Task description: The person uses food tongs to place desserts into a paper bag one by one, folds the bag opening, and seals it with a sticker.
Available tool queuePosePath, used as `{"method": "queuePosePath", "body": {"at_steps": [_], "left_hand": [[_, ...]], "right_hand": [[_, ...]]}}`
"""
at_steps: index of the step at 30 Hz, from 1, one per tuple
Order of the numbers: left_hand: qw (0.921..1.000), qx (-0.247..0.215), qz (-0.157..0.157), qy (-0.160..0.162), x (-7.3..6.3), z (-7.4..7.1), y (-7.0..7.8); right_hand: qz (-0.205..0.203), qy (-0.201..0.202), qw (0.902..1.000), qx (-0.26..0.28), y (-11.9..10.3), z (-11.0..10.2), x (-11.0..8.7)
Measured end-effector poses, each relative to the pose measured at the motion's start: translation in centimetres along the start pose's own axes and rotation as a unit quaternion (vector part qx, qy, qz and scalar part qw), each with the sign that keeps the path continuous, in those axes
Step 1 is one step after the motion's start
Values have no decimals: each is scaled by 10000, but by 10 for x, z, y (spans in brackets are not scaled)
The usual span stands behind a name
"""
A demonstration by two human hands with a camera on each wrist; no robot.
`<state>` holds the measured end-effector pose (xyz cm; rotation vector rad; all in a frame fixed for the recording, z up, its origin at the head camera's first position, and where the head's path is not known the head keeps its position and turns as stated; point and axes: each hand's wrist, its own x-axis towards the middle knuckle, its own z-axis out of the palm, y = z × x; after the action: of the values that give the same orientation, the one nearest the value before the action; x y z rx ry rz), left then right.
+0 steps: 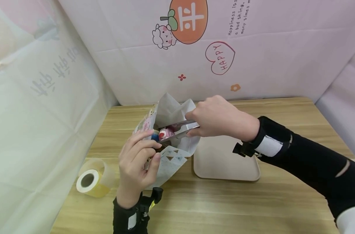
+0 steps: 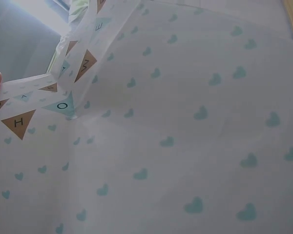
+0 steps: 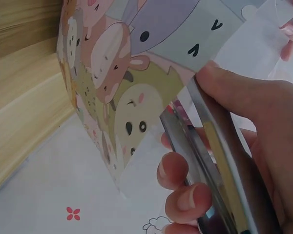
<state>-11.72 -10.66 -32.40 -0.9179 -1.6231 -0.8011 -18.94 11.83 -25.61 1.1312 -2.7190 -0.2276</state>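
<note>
My right hand (image 1: 221, 117) grips a pair of metal tongs (image 1: 181, 123), whose tips reach down into an open paper bag (image 1: 171, 162). Between the tong arms shows a pink and red wrapped item (image 1: 166, 133); whether the tips touch it I cannot tell. Beside it inside the bag is something blue (image 1: 155, 136), mostly hidden. My left hand (image 1: 138, 162) holds the near left rim of the bag, fingers bent over the edge. In the right wrist view, thumb and fingers press the tongs (image 3: 222, 146) from both sides, next to the bag's cartoon-animal face (image 3: 112, 68).
A beige tray (image 1: 227, 162) lies right of the bag, under my right forearm. At the left on the wooden table (image 1: 224, 208) are rolls of tape (image 1: 89, 180). A printed cloth (image 1: 130, 65) forms the back wall, and pale cloth hangs at both sides.
</note>
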Motion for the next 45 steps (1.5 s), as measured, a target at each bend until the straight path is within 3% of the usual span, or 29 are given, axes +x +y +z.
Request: {"method": "queuePosePath", "body": {"at_steps": [7, 15, 22, 26, 30, 32, 36, 38, 40, 45], "left_hand": [[10000, 12, -18, -27, 0, 0, 0], [9999, 67, 66, 72, 0, 0, 0], [9998, 76, 131, 139, 0, -1, -1], [9998, 71, 139, 79, 1, -1, -1], [9999, 82, 117, 33, 1, -1, 0], [9999, 90, 115, 50, 1, -1, 0], [9999, 84, 120, 69, 1, 0, 0], [9999, 84, 118, 66, 0, -1, 0], [9999, 93, 113, 66, 0, 0, 0], [9999, 111, 89, 56, 0, -1, 0]], "right_hand": [[31, 89, 9999, -145, -7, -2, 3], [664, -632, 9957, 108, -1, -16, -5], [1361, -164, 9861, 942, 24, -31, -36], [1713, 167, 9718, 1611, 44, -25, -55], [2165, 550, 9466, 2324, 62, -7, -67], [2474, 749, 9281, 2681, 70, 6, -71], [3088, 1041, 8761, 3552, 82, 37, -77], [3310, 1119, 8580, 3766, 86, 54, -79], [3458, 1084, 8559, 3689, 89, 73, -80], [3686, 868, 8783, 2918, 91, 112, -80]]}}
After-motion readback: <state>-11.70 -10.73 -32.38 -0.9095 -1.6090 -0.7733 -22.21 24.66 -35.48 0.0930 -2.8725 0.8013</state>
